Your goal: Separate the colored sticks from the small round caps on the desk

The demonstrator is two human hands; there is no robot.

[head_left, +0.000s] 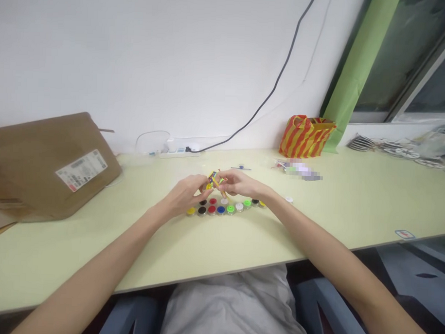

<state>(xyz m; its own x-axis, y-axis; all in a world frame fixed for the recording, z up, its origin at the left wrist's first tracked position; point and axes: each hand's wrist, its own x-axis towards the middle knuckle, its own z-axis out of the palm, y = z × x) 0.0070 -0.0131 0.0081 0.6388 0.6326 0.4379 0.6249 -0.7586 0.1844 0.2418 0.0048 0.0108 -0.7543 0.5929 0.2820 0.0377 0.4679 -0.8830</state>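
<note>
Above the middle of the table, my left hand (pixel 188 192) is closed on a small multicoloured object (pixel 210 181) with yellow, blue and green parts. Close beside it, my right hand (pixel 240 183) pinches a thin yellow piece (pixel 216 182) at the same object. What exactly the object is, I cannot make out. Just below the hands, small round pots with coloured lids stand in two rows, among them a blue one (pixel 221 210), a red one (pixel 212 209), a green one (pixel 230 209) and a yellow one (pixel 191 211). The fingers partly hide the back row.
A cardboard box (pixel 36 165) stands at the left. Against the wall lies a power strip (pixel 179 151) with a black cable. A striped bag (pixel 307 137) and a blurred packet (pixel 301 170) are at the right, with stacked discs (pixel 398 149) farther right. A white lid (pixel 289 200) lies near my right forearm.
</note>
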